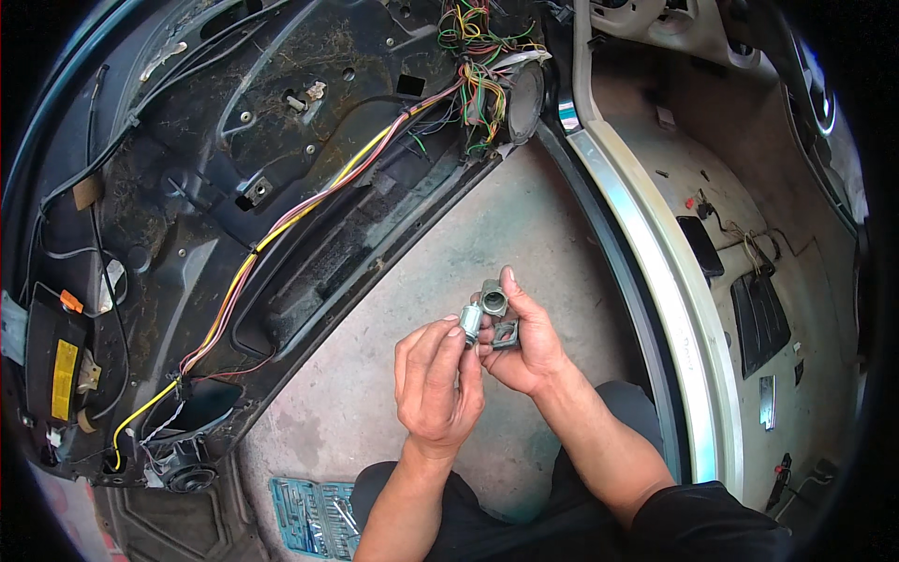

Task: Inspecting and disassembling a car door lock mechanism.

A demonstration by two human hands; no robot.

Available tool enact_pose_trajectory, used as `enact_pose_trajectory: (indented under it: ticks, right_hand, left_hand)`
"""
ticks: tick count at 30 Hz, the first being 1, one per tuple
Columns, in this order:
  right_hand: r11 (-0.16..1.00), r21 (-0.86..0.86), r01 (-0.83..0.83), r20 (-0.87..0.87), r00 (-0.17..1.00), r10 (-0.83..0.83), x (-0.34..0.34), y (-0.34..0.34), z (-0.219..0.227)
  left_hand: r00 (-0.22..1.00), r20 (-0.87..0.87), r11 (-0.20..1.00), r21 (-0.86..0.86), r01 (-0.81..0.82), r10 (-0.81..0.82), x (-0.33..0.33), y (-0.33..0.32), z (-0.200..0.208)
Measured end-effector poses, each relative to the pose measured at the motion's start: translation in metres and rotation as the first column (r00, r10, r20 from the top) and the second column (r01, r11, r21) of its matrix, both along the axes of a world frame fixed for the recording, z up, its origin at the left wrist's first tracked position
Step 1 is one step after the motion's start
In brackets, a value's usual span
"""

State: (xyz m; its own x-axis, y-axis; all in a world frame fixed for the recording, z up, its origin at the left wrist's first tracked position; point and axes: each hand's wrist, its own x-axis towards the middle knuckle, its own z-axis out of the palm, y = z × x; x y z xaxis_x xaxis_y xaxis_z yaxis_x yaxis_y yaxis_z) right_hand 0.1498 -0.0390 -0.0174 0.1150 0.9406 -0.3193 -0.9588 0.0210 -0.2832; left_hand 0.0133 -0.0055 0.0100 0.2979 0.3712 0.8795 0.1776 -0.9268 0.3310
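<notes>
Between the thumb and fingertips of my left hand (436, 384) is a short silver metal cylinder (470, 319), which looks like a lock cylinder, held nearly upright. My right hand (531, 351) grips a grey cast-metal housing (493, 296), its round bore facing up toward me and my thumb along its side. A squarish open frame (506, 334) shows lower in the same hand; whether it is part of the housing I cannot tell. The cylinder is right beside the housing, outside the bore. Both hands are closed, close together above the floor.
A stripped car door (309, 178) fills the left, with a yellow and pink wire bundle (318, 199) across it. Loose wires and a round speaker (525, 103) sit at its top right. The door sill (646, 253) curves down the right. A blue tool case (298, 515) lies open lower left.
</notes>
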Motion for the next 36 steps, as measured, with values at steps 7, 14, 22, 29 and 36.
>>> enact_pose_trajectory:
  ticks: [7,14,22,29,36]
  right_hand:
    - [0.999,-0.022,0.040,0.035,0.999,-0.039,0.000,0.000,-0.001]
    - [0.999,0.037,-0.004,-0.003,1.000,0.004,0.007,-0.001,-0.002]
    - [1.000,0.013,-0.001,0.015,1.000,0.001,0.005,0.001,0.002]
    - [1.000,0.015,0.022,0.091,0.996,-0.024,0.004,0.001,0.001]
    - [0.999,-0.025,0.032,0.129,0.991,-0.029,0.000,0.005,-0.001]
  left_hand:
    - [0.997,0.027,0.996,-0.046,0.070,-0.069,0.001,-0.001,-0.005]
    - [0.870,0.491,0.750,-0.559,0.353,-0.043,0.006,-0.009,-0.011]
    - [0.705,0.708,0.468,-0.615,0.635,-0.026,-0.002,0.009,-0.003]
    - [0.442,0.897,-0.069,-0.443,0.894,-0.027,-0.023,0.033,-0.013]
    - [0.391,0.920,-0.138,-0.387,0.912,0.000,-0.024,0.034,-0.013]
